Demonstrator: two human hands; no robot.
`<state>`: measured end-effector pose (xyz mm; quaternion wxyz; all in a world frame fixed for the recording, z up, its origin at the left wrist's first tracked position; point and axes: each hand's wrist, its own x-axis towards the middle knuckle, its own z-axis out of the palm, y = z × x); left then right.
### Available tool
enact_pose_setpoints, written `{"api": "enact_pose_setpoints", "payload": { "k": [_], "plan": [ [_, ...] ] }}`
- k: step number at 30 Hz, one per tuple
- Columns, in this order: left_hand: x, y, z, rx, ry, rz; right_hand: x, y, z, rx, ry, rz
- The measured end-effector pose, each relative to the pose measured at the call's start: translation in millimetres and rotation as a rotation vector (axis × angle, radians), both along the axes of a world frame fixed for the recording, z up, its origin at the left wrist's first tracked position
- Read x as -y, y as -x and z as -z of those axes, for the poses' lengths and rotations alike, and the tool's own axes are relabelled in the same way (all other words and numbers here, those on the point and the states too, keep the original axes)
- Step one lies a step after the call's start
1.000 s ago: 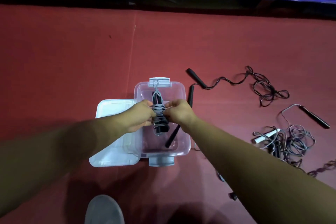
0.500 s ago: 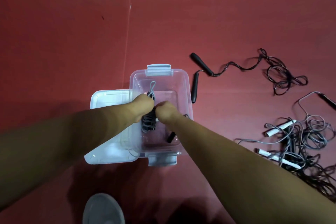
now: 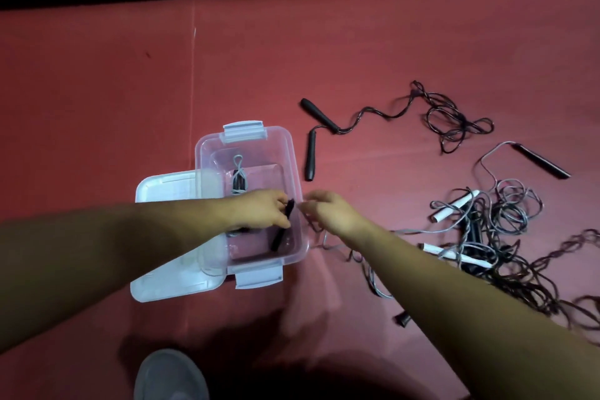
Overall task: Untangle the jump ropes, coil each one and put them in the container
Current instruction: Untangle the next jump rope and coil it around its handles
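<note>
Your left grip point(image 3: 259, 209) was inside the container point(image 3: 296, 169), pinching the black handle point(image 3: 279, 239) of the coiled rope point(image 3: 239, 179). Your right grip point(image 3: 332, 213) hung loose and empty just right of the rim. The handle was best laid flat beside the coil before release, so the loops could not spring apart.

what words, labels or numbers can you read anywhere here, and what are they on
No text here can be read.
White lid: faint marks, too blurred to read.
Clear container, black handles and white handles: no print visible.
</note>
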<state>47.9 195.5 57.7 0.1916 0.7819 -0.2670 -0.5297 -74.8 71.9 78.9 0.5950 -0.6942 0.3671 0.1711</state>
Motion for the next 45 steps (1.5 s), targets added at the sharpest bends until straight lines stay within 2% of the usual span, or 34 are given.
{"api": "enact_pose_setpoints", "payload": {
  "k": [3,6,9,13,17,23,28,31,34,38,41,43,45],
  "plan": [
    [6.5,12.6,3.5,0.192,0.011,0.167,-3.9,8.4,16.4,0.007,0.081,-0.096],
    [5.5,20.1,6.0,0.336,0.037,0.176,0.6,15.5,17.5,0.033,0.197,-0.223],
    [5.8,20.3,6.6,0.361,0.092,0.117,9.5,17.3,6.8,0.053,0.307,-0.342],
    [2.6,13.7,-10.8,0.373,0.166,0.152,30.4,21.2,-9.6,0.07,0.441,-0.369],
    [0.8,11.4,-49.2,0.36,0.181,0.187,41.4,36.0,-30.8,0.101,0.371,-0.321],
    [11.3,40.9,-152.9,0.036,0.303,0.002,61.0,63.3,-91.4,0.214,0.357,-0.286],
    [24.2,71.9,-235.3,-0.234,0.285,-0.076,95.6,92.0,-192.6,0.32,0.503,-0.331],
    [29.9,98.8,-274.6,-0.227,0.244,0.039,109.6,113.5,-257.3,0.427,0.596,-0.286],
    [32.7,126.5,-308.5,-0.28,0.351,0.026,118.8,143.5,-298.7,0.492,0.666,-0.24],
    [36.8,149.0,-347.7,-0.436,0.664,-0.194,132.5,193.6,-303.0,0.449,0.709,-0.246],
    [36.6,142.4,-373.0,-0.657,0.893,-0.411,144.1,231.9,-281.9,0.293,0.751,-0.271],
    [34.1,132.7,-378.0,-0.756,0.969,-0.609,151.4,257.1,-265.8,0.235,0.627,-0.187],
    [30.7,129.7,-368.0,-0.724,0.944,-0.758,154.5,270.9,-257.4,0.233,0.522,-0.094]
  ]
}}
